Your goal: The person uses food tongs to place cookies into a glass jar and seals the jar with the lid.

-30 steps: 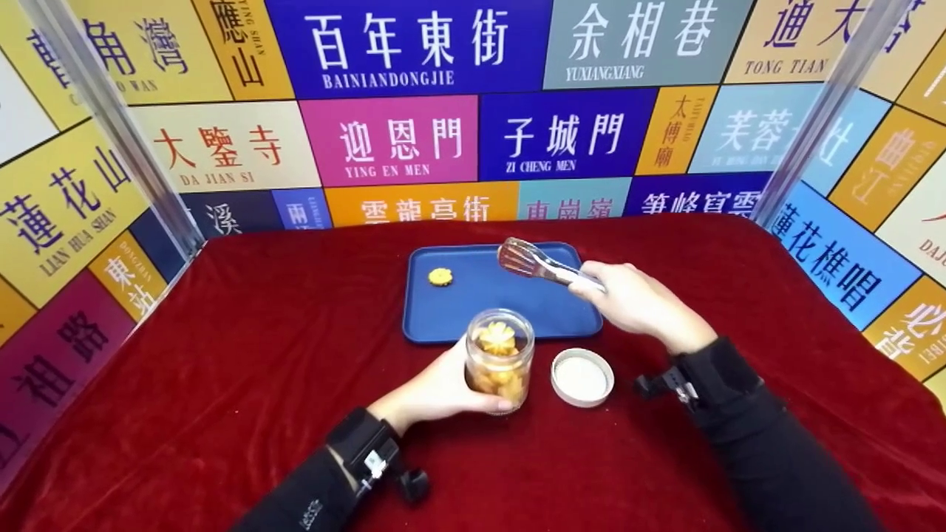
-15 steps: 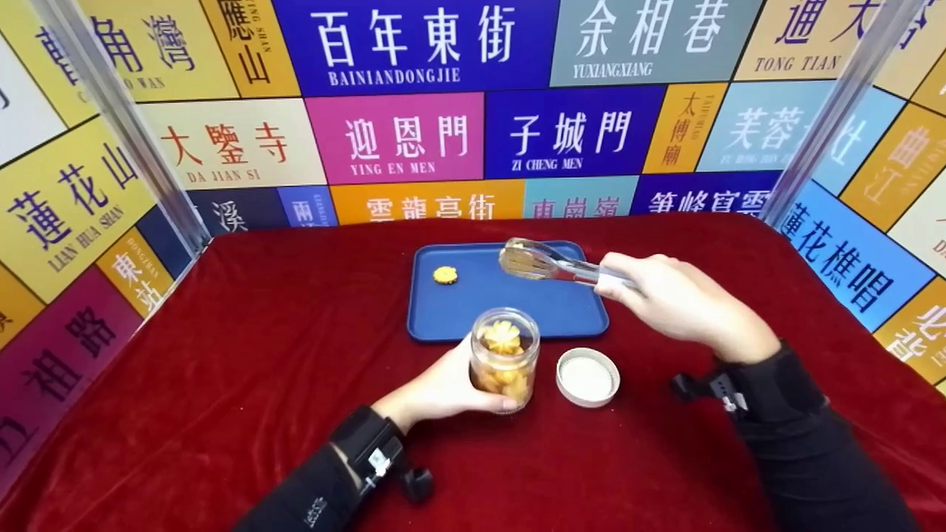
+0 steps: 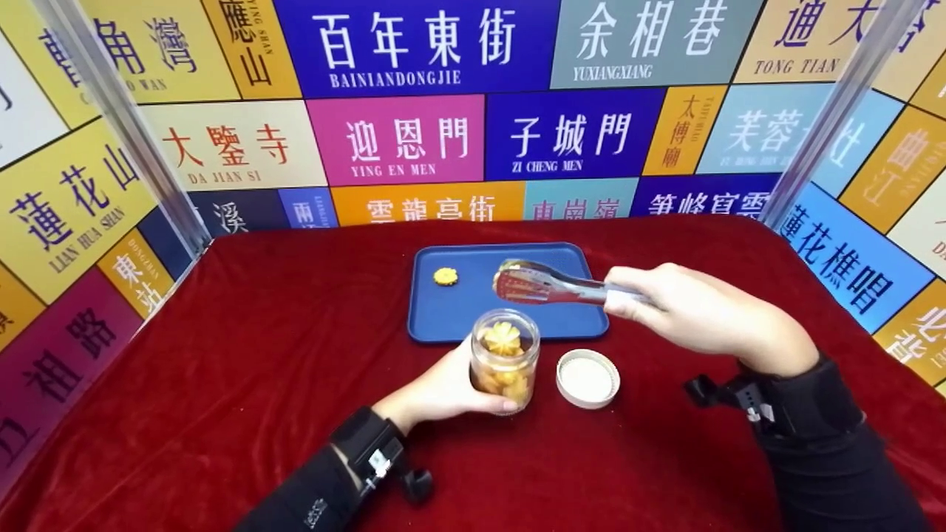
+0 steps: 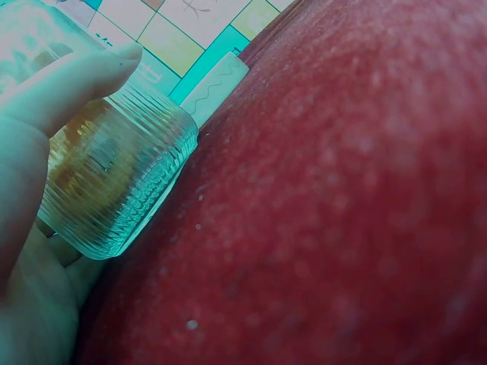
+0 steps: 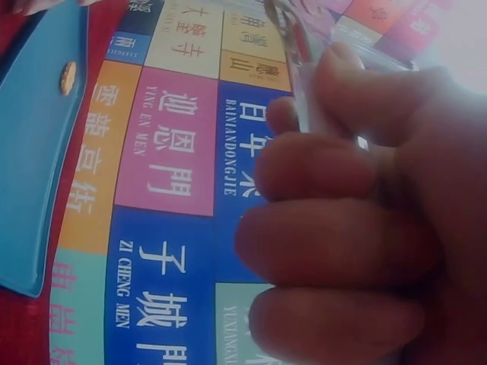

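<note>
My left hand [image 3: 440, 391] grips a clear glass jar [image 3: 510, 384] from its left side, thumb across the front. Inside the uncovered jar sit several yellow flower-shaped cookies [image 3: 502, 338]. In the left wrist view the jar [image 4: 144, 182] shows a ribbed wall close to the red cloth. My right hand [image 3: 684, 307] holds metal tongs [image 3: 565, 287], fingers curled round the handle, their slotted heads above the tray and just behind the jar mouth. Something pale yellow shows at the heads; whether a cookie is pinched there I cannot tell. One cookie [image 3: 446, 276] lies on the blue tray [image 3: 432, 318].
A white-lined round lid [image 3: 588, 378] lies on the red cloth [image 3: 259, 384], right of the jar. Behind the table stands a panel wall [image 3: 399, 140] of coloured signs, with metal posts [image 3: 151, 140] at its corners.
My right hand has moved right, and the tongs have turned more level and come lower, nearer the jar mouth. The left hand still holds the jar in place. The view shifted slightly.
</note>
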`<state>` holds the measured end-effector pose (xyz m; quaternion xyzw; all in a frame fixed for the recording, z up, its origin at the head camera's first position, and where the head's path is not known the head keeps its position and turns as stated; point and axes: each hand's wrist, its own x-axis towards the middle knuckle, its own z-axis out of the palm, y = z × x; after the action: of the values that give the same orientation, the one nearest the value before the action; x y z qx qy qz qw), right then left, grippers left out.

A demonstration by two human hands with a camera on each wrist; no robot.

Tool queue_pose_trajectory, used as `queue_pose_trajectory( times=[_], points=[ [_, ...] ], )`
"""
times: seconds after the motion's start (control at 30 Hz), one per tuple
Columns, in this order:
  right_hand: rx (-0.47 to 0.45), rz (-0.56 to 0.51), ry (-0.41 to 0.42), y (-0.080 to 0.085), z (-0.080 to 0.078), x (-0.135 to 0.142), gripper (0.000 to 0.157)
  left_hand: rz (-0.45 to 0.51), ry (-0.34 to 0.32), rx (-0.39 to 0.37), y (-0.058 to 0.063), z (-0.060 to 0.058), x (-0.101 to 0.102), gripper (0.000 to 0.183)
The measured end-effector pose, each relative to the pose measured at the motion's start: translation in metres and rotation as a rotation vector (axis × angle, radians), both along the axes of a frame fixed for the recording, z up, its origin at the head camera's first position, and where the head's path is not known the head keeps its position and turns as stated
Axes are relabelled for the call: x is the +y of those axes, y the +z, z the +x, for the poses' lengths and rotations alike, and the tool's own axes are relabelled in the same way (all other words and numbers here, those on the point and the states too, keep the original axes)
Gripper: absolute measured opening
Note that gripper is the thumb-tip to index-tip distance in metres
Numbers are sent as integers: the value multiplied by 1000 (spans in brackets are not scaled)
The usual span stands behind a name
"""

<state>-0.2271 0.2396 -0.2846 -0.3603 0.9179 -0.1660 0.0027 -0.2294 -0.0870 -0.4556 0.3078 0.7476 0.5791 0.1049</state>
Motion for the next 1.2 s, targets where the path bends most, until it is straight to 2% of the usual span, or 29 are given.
queue_pose_trajectory(
  times=[0.47,0.7,1.2],
  points=[
    [-89,54,35,0,6,-2,29,11,-7,4,0,1,0,100],
    [-98,76,31,0,6,-3,30,19,-9,14,0,0,1,105],
    [-120,50,38,-1,6,-2,30,36,-28,10,-3,-2,2,106]
  ],
)
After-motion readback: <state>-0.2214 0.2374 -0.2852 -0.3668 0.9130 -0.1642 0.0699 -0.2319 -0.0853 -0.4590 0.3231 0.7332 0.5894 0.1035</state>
